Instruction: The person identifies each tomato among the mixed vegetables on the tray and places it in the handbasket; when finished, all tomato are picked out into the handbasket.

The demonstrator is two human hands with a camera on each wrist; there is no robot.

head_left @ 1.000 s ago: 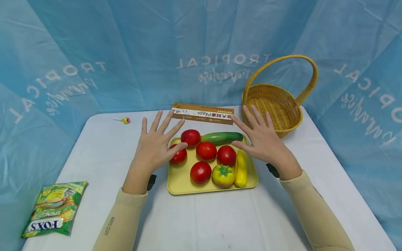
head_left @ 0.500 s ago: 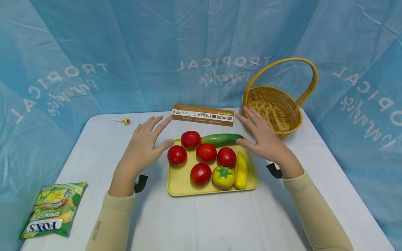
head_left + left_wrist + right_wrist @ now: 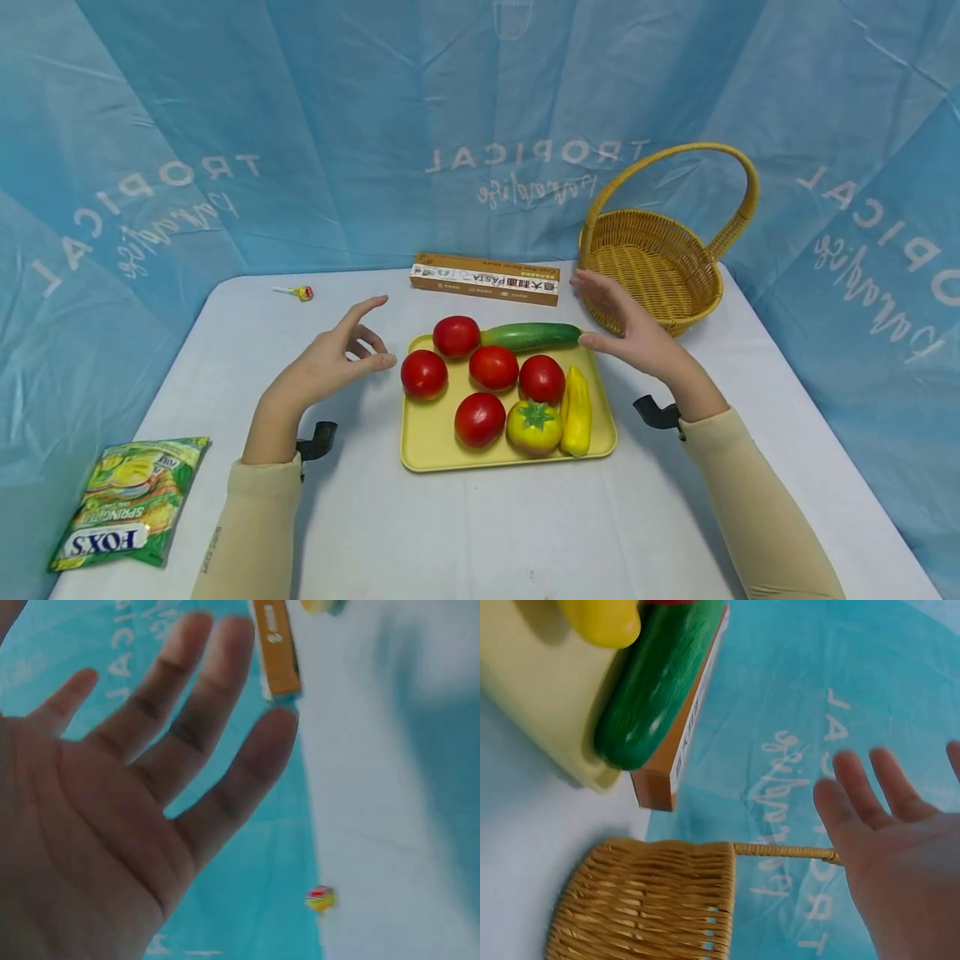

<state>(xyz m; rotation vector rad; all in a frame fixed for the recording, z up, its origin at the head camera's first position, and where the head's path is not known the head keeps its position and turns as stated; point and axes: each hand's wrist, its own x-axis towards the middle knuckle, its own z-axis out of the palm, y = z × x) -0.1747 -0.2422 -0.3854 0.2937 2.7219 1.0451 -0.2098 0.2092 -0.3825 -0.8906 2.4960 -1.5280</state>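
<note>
My left hand (image 3: 326, 362) hovers left of the yellow tray (image 3: 435, 450), fingers loosely bent and holding nothing. Its palm and spread fingers fill much of the left wrist view. Over the tray's right rear corner is my right hand (image 3: 633, 329), also holding nothing, between the tray and the wicker basket (image 3: 652, 258). On the tray lie several red tomatoes (image 3: 480, 420), a yellow-green tomato (image 3: 534, 426), a yellow pepper-like vegetable (image 3: 576, 412) and a green cucumber (image 3: 532, 336). The cucumber (image 3: 656, 697) also shows near the basket (image 3: 645, 900) in the right wrist view.
A brown pasta box (image 3: 485, 279) lies behind the tray. A lollipop (image 3: 300, 292) is at the table's back left, and a green Fox's bag (image 3: 131, 500) at its left front edge. Blue printed cloth (image 3: 337, 167) surrounds the white table (image 3: 480, 533).
My left hand has moved left and slightly down, away from over the tray, and its fingers have gone from spread to loosely bent. My right hand has turned, its fingers drawn closer together.
</note>
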